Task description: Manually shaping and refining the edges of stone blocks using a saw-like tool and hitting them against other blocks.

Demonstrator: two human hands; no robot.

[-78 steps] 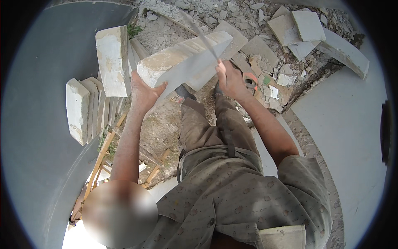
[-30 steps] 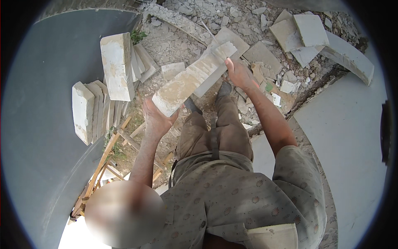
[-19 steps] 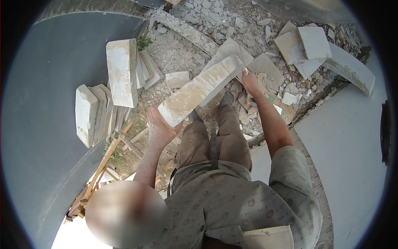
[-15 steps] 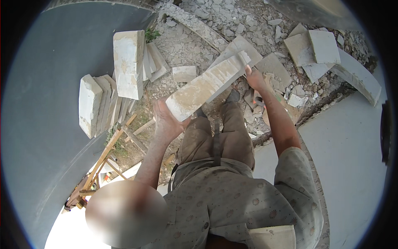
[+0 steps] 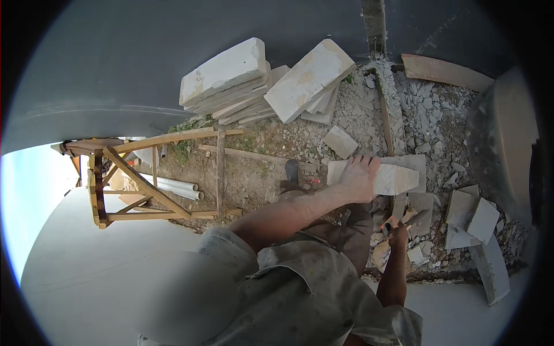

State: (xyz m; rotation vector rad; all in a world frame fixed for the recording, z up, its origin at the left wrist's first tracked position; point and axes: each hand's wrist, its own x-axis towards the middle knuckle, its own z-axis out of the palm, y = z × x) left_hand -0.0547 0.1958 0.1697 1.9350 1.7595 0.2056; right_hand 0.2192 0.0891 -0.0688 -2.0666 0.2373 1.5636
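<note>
A long off-white stone slab (image 5: 399,180) lies across in front of my legs, over a flat grey piece (image 5: 420,164). My left hand (image 5: 360,176) grips it from above, its fingers bent over the far edge. Low to the right, my right hand (image 5: 397,233) is closed on a hand tool (image 5: 416,218) with a flat dark metal head and some orange near the grip; its exact kind is unclear. A smaller stone block (image 5: 340,142) sits just beyond the slab.
Stacked stone slabs (image 5: 225,76) and a leaning slab (image 5: 310,79) stand by the dark wall. Wooden trestle (image 5: 156,193) and white pipes (image 5: 179,187) are at left. Rubble (image 5: 424,124), broken slabs (image 5: 472,216) and a large rounded container (image 5: 502,144) lie to the right.
The slab, held up by both hands before, is now lower with only my left hand on it. My right hand has let go of it and taken the tool. The view has turned.
</note>
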